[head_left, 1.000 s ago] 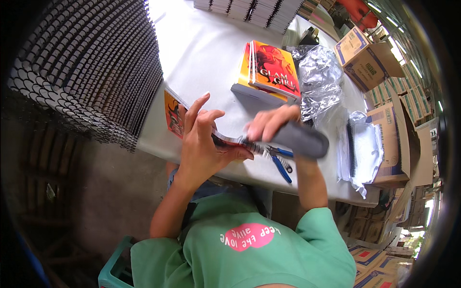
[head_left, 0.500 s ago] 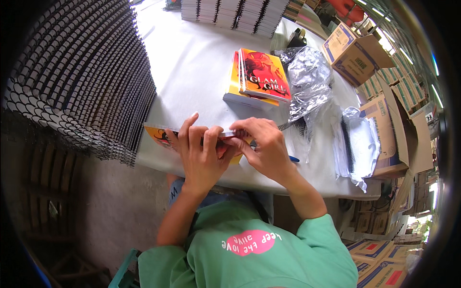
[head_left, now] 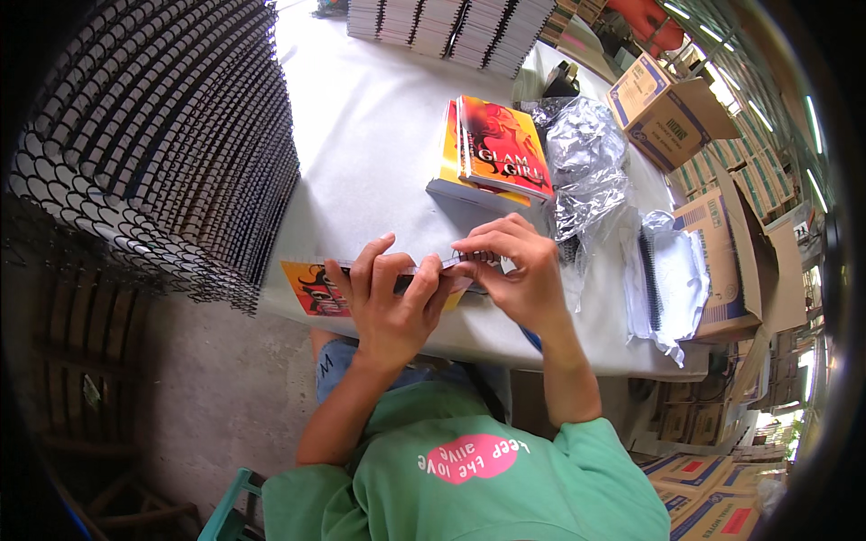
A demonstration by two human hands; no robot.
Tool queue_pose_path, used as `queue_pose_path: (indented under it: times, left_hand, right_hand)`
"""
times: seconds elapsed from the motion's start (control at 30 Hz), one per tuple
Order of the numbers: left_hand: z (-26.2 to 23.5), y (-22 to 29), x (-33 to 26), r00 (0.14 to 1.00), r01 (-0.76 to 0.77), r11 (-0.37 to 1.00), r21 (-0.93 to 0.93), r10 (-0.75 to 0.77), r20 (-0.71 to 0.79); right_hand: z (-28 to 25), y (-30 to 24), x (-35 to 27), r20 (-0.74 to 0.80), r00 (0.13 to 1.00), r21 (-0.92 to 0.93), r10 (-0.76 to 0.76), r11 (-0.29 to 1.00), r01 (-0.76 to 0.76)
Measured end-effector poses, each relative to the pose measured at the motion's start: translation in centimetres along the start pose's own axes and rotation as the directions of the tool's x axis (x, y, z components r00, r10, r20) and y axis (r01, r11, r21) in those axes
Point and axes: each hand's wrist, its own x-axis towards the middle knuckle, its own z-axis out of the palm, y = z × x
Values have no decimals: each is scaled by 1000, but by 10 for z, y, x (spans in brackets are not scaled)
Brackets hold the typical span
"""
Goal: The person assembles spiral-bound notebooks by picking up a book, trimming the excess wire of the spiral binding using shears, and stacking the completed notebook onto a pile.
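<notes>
A notebook point(head_left: 317, 290) with a yellow, orange and red cover is held on edge near the front of the table, its long side up. My left hand point(head_left: 392, 307) grips it from the near side, fingers bent over the upper edge. At the right end of that edge, my right hand point(head_left: 523, 275) pinches a dark wire binding coil point(head_left: 480, 256) between thumb and fingers. Part of the coil and the notebook's right end are covered by my fingers. Beyond my hands lies a small pile of notebooks point(head_left: 507, 149) with the same cover colours.
Tall stacks of wire-bound books point(head_left: 162, 126) rise at the left, with another row of bound books point(head_left: 451, 32) at the back. Crumpled clear plastic point(head_left: 586, 149) and a bundle of white sheets point(head_left: 675, 279) lie to the right. Open cardboard boxes point(head_left: 663, 113) stand past them.
My right hand has shifted slightly right, and the dark coil now shows between its fingers. More of the notebook's cover is visible left of my left hand.
</notes>
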Motion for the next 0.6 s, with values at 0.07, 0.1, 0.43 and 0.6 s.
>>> queue_pose_path:
  times: [0.07, 0.1, 0.43, 0.6]
  left_hand:
    - [-5, -1, 6, 1000, 3, 1000, -20, -2, 16]
    - [-8, -3, 10, 1000, 10, 999, -34, -9, 24]
    - [-15, -9, 20, 996, -55, 998, -38, 58, 73]
    - [-8, -11, 25, 995, -42, 996, -81, 49, 91]
  right_hand:
    - [-5, 3, 0, 53, 995, -15, -79, 997, 80]
    - [-4, 5, -1, 47, 992, -7, -121, 993, 121]
    - [-1, -4, -13, 99, 977, -308, -190, 928, 212]
    - [4, -27, -14, 100, 989, -481, -112, 864, 147]
